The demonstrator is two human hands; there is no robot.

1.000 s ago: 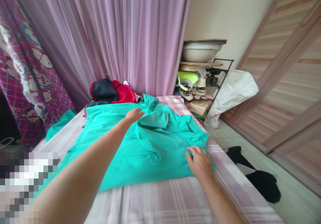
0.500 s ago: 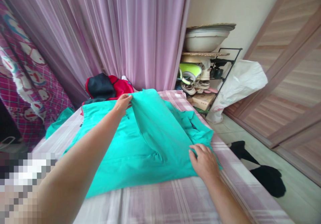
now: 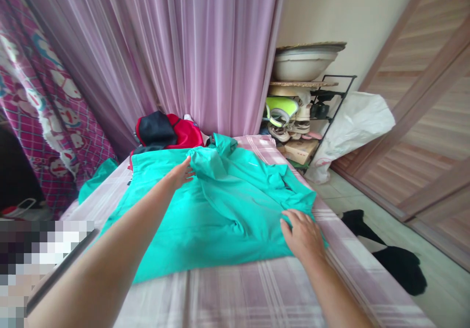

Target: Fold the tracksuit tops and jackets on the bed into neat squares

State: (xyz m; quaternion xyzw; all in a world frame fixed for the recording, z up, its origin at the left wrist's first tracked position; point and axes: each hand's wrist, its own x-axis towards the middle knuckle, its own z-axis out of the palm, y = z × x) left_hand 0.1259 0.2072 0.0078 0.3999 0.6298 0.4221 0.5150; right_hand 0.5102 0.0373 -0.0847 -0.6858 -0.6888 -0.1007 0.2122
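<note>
A thin turquoise top (image 3: 172, 230) lies spread on the bed, its lower edge toward me. A small white mark shows on its upper right part, and the cloth is bunched near the far edge and at the right. My left hand (image 3: 179, 173) is over the far middle of the top, beside a crumpled fold; its fingers are apart and grip nothing. At the right end of the top, my right hand (image 3: 303, 231) rests palm down on the cloth with its fingers stretched out.
Red and dark navy clothes (image 3: 187, 131) are heaped behind the top. The plaid bedsheet (image 3: 220, 293) covers the bed. At the right stand a rack (image 3: 340, 95) with shoes and a basin, and a white plastic bag (image 3: 352, 127). Black cloth (image 3: 400, 267) lies on the floor.
My left hand has let go of the raised flap of the turquoise top, which has dropped back in a crumpled fold, baring the white mark. My right hand stays on the cloth.
</note>
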